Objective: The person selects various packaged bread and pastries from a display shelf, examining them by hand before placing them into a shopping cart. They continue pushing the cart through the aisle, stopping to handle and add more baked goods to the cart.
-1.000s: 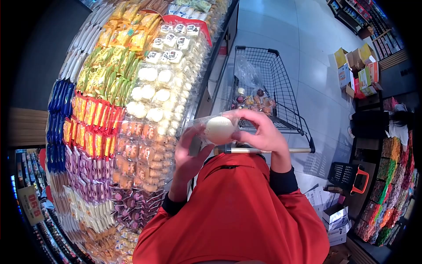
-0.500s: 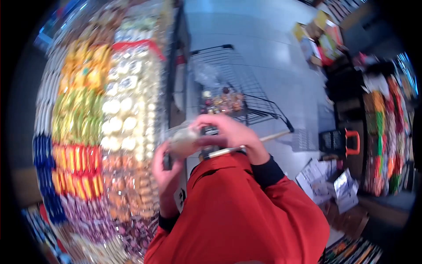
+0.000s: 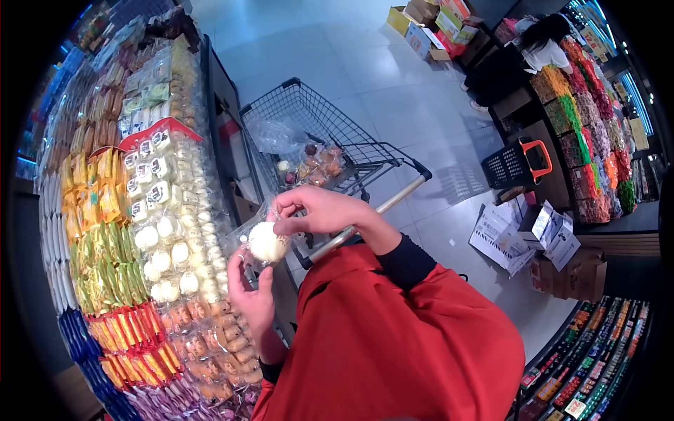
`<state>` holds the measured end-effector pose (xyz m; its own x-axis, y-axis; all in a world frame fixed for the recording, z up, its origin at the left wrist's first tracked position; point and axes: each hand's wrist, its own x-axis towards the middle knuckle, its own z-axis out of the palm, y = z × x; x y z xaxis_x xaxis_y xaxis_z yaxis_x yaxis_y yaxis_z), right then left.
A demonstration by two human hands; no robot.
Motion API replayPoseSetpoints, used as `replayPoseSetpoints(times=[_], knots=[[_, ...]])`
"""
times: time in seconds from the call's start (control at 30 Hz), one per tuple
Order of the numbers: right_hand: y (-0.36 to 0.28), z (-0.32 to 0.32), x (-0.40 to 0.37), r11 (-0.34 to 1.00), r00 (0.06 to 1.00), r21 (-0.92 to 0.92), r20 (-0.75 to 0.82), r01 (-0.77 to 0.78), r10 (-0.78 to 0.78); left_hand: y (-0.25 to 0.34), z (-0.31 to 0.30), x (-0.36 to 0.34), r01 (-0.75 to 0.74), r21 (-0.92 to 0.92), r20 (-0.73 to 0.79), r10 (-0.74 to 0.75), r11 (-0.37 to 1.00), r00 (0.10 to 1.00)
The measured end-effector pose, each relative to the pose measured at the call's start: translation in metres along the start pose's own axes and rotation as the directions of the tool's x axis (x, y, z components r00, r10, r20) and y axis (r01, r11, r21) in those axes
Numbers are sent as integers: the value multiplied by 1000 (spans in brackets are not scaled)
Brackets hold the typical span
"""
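Note:
A round white bun (image 3: 267, 243) in a clear plastic wrapper is held up in front of me, beside the edge of the snack display. My right hand (image 3: 324, 212) pinches the upper right of the wrapper between bent fingers and thumb. From below, my left hand (image 3: 250, 298) grips the lower left side of the package with thumb and forefinger. Similar white wrapped buns (image 3: 160, 261) lie in rows on the display to the left. Just beyond my hands stands a wire shopping cart (image 3: 330, 116), with a clear bag and several small wrapped items (image 3: 319, 167) in it.
The cart's handle bar (image 3: 382, 214) runs close under my right forearm. To the right are a black basket (image 3: 505, 167) with an orange handle, flattened cardboard (image 3: 495, 235) and shelves of colourful packets (image 3: 583, 140). A person (image 3: 495, 74) is by those shelves.
My view has shifted, and the display and cart now appear further left. The package has come lower and to the left with both hands, and the bun faces me more clearly.

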<state>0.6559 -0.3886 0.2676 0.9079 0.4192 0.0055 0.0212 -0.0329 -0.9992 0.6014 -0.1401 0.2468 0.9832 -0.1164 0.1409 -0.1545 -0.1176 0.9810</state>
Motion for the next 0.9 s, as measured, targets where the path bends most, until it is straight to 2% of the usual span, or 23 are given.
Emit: replayPoseSetpoints(times=[0.1,0.23,0.3,0.33,0.43,0.47,0.5,0.57,0.6,0.63,0.7,0.77,0.83,0.9], knots=[[-6,-5,-6,998,998,-33,-17,-62,61,-4,5,3,13,-8,9,-13,1000,1000],[-7,-14,-9,985,990,-108,-8,-138,137,-5,9,11,101,15,92,-102,995,991],[-8,-15,-9,985,999,-168,-32,-48,43,-3,14,13,128,10,71,-129,992,989],[-8,-19,-10,984,1000,-177,17,12,-9,-1,17,14,142,32,38,-143,989,989],[-12,-19,-7,959,972,-156,53,235,-230,0,18,21,69,49,16,-70,996,997],[-11,-17,-7,949,957,-129,11,289,-290,-5,18,23,47,64,0,-47,997,999],[-10,-18,-3,951,957,-111,22,289,-288,-9,20,24,26,75,-9,-26,997,1000],[-4,-22,3,957,979,-206,25,205,-205,-10,24,28,0,130,-19,3,991,1000],[2,-22,5,980,990,-138,1,142,-143,-11,26,30,-35,178,-19,39,983,999],[6,-24,7,983,991,-124,13,134,-134,-14,28,33,-17,185,-28,23,983,999],[13,-30,12,988,1000,-150,0,-26,26,-21,33,40,26,183,-17,-24,983,1000],[29,-40,20,961,998,-269,21,70,-67,-22,39,48,-11,298,6,10,955,1000],[49,-46,24,937,981,-296,-1,184,-193,-26,46,54,76,293,-52,-63,953,997],[44,-53,29,942,987,-295,34,158,-155,-32,50,63,95,220,-4,-97,971,995]])
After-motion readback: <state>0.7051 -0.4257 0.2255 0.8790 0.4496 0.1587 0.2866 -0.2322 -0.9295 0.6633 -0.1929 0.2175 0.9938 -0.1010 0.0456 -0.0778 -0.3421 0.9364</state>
